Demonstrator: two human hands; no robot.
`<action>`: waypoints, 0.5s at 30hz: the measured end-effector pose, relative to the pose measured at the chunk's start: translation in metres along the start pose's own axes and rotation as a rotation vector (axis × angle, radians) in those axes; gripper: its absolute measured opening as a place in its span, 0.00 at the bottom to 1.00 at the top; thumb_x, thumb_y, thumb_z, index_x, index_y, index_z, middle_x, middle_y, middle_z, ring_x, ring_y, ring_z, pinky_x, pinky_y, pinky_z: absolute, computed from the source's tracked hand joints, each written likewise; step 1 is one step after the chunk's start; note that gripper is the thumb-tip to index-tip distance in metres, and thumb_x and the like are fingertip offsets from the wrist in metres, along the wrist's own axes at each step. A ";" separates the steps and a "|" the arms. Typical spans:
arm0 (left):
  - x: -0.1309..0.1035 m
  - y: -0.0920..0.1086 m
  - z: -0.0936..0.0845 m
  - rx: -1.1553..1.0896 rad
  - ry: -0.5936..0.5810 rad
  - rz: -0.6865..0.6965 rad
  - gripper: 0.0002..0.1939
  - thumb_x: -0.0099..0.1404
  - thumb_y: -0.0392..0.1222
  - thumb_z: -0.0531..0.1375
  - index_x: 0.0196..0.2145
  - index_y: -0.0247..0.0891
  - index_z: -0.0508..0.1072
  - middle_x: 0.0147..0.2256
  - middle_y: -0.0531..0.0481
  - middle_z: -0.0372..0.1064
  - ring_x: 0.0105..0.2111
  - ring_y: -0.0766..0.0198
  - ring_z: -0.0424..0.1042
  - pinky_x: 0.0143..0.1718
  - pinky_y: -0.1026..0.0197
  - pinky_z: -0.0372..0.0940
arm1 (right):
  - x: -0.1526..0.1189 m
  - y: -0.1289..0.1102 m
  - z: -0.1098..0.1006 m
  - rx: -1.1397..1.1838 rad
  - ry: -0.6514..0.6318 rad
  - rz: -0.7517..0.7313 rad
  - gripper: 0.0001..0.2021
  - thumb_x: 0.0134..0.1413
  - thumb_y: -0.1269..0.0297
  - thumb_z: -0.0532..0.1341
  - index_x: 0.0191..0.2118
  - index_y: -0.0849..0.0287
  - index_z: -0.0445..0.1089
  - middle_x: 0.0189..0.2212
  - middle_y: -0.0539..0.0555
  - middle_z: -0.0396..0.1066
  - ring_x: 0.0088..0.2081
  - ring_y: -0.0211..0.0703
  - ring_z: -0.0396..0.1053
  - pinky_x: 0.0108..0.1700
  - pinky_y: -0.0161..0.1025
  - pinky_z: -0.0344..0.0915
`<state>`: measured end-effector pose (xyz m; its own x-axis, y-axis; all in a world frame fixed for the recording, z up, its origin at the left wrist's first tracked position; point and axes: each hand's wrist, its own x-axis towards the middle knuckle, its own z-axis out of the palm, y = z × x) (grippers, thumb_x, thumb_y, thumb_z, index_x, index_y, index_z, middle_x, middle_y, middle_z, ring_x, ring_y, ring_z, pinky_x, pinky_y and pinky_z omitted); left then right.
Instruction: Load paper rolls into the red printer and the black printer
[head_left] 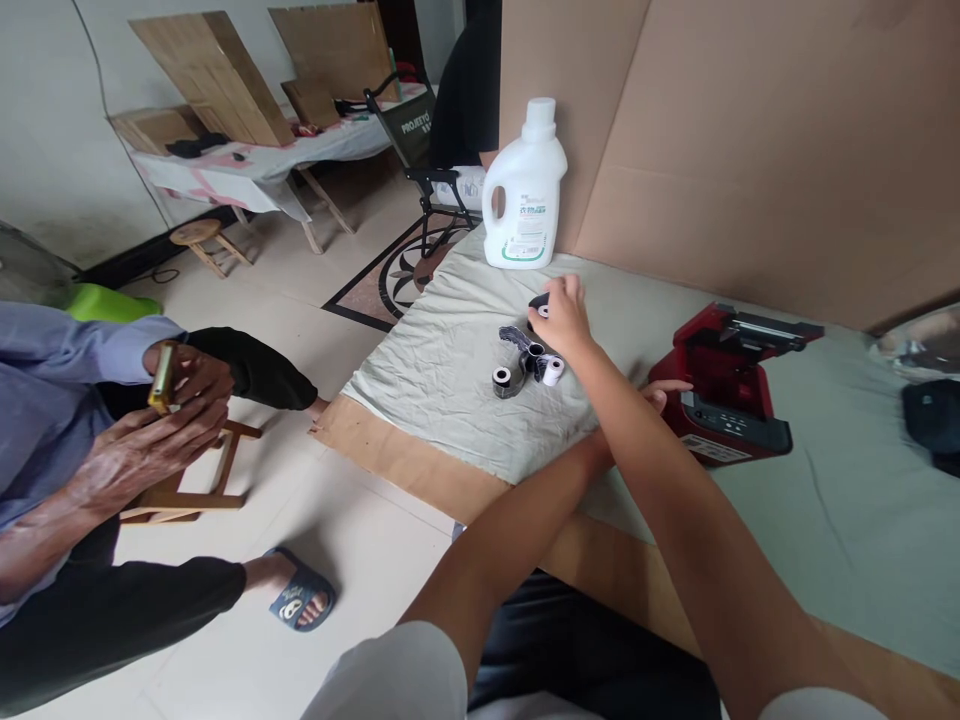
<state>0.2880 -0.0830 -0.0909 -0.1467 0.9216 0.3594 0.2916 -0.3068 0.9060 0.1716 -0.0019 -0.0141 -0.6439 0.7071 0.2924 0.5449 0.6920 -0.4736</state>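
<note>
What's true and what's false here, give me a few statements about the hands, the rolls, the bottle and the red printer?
1. The right hand grips a black roll above the cloth. True.
2. The white detergent bottle lies on its side. False: it stands upright with its cap on.
3. The left hand is at the left side of the red printer. True.
4. The printer's lid is shut flat. False: it is raised open.
5. The small white roll sits on top of the printer. False: it lies on the cloth, below the right hand.
</note>
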 end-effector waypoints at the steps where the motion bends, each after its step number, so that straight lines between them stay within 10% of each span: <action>1: -0.001 0.002 -0.002 -0.043 -0.027 0.012 0.33 0.84 0.54 0.36 0.63 0.44 0.77 0.59 0.47 0.78 0.56 0.53 0.78 0.56 0.52 0.76 | -0.008 -0.011 -0.005 0.006 -0.028 -0.101 0.18 0.64 0.57 0.64 0.56 0.58 0.72 0.62 0.67 0.63 0.62 0.67 0.60 0.61 0.57 0.61; 7: -0.025 0.028 -0.027 0.013 -0.111 -0.003 0.32 0.81 0.64 0.43 0.72 0.49 0.65 0.44 0.51 0.82 0.40 0.56 0.80 0.43 0.54 0.74 | -0.069 -0.056 -0.002 -0.171 -0.415 -0.556 0.10 0.64 0.55 0.67 0.37 0.56 0.78 0.47 0.62 0.74 0.57 0.64 0.61 0.60 0.58 0.51; 15: -0.026 0.037 -0.030 0.082 -0.175 -0.047 0.36 0.78 0.59 0.55 0.76 0.44 0.56 0.36 0.49 0.78 0.36 0.55 0.78 0.38 0.53 0.71 | -0.084 -0.049 -0.006 0.359 -0.294 -0.176 0.08 0.56 0.64 0.63 0.36 0.54 0.62 0.40 0.53 0.69 0.40 0.47 0.66 0.46 0.45 0.60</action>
<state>0.2745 -0.1255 -0.0605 0.0027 0.9640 0.2660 0.3656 -0.2486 0.8970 0.2021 -0.0945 -0.0099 -0.8620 0.4772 0.1710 0.2282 0.6666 -0.7096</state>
